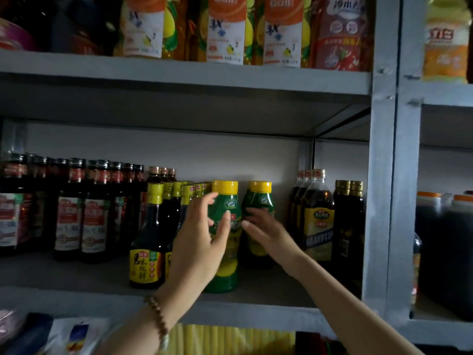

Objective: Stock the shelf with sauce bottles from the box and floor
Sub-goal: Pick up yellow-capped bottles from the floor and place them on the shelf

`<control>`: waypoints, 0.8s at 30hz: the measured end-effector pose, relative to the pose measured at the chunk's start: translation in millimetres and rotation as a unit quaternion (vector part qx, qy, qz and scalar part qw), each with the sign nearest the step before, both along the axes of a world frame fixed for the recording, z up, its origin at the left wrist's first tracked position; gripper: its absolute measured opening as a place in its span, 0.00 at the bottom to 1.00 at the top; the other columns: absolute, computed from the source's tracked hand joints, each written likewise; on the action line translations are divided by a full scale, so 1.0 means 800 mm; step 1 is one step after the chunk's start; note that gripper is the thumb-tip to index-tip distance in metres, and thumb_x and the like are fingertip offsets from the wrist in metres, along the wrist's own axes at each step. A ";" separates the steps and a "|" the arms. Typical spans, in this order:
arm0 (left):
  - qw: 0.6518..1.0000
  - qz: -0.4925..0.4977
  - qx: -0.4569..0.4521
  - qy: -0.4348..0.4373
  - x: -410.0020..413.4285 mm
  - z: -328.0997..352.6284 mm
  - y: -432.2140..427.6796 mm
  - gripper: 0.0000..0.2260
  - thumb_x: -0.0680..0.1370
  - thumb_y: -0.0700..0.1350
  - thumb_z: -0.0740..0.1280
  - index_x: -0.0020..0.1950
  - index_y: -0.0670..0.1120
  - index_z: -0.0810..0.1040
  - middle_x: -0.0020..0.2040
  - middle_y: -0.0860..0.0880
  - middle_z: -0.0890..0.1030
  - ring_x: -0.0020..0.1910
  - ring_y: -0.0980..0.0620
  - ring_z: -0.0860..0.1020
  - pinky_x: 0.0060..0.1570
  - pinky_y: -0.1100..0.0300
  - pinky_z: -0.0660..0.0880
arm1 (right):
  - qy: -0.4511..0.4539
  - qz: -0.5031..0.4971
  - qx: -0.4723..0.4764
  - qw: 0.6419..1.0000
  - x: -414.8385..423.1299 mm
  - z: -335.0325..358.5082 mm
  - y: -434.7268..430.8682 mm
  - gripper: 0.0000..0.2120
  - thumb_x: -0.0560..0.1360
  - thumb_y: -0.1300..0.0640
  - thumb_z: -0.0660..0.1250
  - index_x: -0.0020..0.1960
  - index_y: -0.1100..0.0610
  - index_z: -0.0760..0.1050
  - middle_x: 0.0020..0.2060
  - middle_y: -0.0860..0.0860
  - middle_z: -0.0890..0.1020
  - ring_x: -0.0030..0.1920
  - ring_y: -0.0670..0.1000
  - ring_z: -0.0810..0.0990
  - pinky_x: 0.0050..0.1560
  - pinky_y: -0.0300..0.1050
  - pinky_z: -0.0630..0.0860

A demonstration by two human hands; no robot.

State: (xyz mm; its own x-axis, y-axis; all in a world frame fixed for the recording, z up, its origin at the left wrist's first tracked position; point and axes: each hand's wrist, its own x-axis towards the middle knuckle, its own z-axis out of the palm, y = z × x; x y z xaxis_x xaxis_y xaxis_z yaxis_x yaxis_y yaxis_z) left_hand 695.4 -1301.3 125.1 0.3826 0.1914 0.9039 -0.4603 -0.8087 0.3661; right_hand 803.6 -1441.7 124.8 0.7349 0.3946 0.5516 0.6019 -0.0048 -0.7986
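Two green sauce bottles with yellow caps stand upright on the middle shelf (76,275). The front bottle (226,203) is near the shelf edge; the second bottle (259,199) stands behind it to the right. My left hand (202,242) is spread around the front bottle's left side, thumb on its label, fingers loosely curved and not clamped. My right hand (268,234) reaches in from the right with straight fingers touching the second bottle's lower body. The lower parts of both bottles are partly hidden by my hands.
Dark soy bottles with yellow caps (147,239) stand just left of the green ones, and red-labelled bottles (69,213) further left. Dark bottles (318,219) fill the right end by the grey upright (384,201). Pouches (225,29) line the shelf above.
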 end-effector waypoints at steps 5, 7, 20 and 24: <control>0.981 -0.008 -0.070 0.181 0.022 -0.018 0.029 0.30 0.77 0.60 0.56 0.76 0.54 0.49 0.68 0.45 0.71 0.48 0.53 0.80 0.45 0.55 0.79 | 0.066 0.049 0.002 0.997 -0.006 -0.022 0.033 0.24 0.75 0.52 0.67 0.69 0.48 0.65 0.61 0.48 0.78 0.59 0.44 0.78 0.55 0.40 0.77; 0.975 -0.012 -0.069 0.212 0.029 -0.024 0.026 0.31 0.78 0.59 0.56 0.76 0.53 0.47 0.65 0.40 0.74 0.51 0.46 0.80 0.46 0.53 0.78 | 0.078 0.042 0.023 0.996 -0.006 -0.026 0.034 0.24 0.76 0.56 0.66 0.69 0.49 0.64 0.60 0.50 0.78 0.58 0.47 0.78 0.54 0.41 0.78; 0.981 -0.104 -0.080 0.139 0.086 -0.027 -0.021 0.29 0.76 0.52 0.64 0.73 0.46 0.58 0.68 0.48 0.70 0.65 0.52 0.71 0.57 0.64 0.70 | -0.022 -0.062 0.057 0.996 0.004 -0.028 -0.023 0.28 0.74 0.61 0.69 0.70 0.51 0.65 0.53 0.44 0.80 0.50 0.35 0.79 0.45 0.30 0.76; 0.961 -0.184 -0.132 0.158 0.109 -0.027 -0.029 0.25 0.74 0.51 0.68 0.68 0.45 0.67 0.62 0.49 0.74 0.59 0.56 0.73 0.55 0.62 0.73 | -0.025 -0.073 0.054 0.996 0.015 -0.030 -0.044 0.24 0.74 0.61 0.68 0.64 0.44 0.65 0.55 0.46 0.78 0.52 0.37 0.77 0.49 0.32 0.77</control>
